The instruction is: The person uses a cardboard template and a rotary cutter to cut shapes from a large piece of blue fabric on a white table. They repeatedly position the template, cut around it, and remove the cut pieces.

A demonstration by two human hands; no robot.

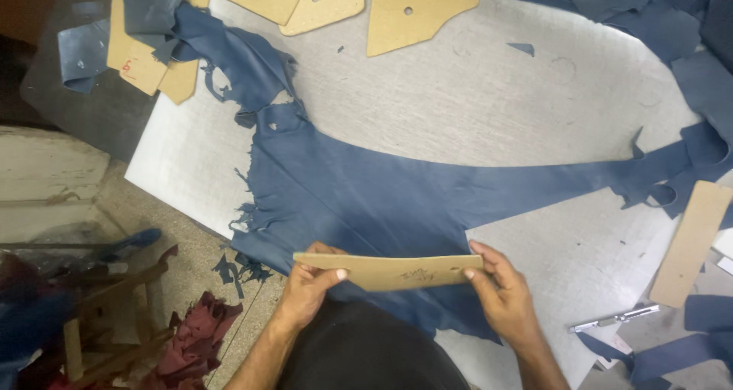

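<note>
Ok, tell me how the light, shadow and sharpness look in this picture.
Head view: even overhead light on the grey cutting board, brightest at the centre, dimming to a vignette at the corners; soft shadow under the cardboard template held by left hand and right hand; blue leather sharp; floor scraps dark and blurred.

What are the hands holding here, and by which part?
A long cardboard template, gripped at its two ends: left hand on one, right hand on the other.

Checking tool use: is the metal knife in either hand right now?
No: the knife lies on the table right of the right hand, while both hands, left hand included, grip the cardboard pattern.
</note>
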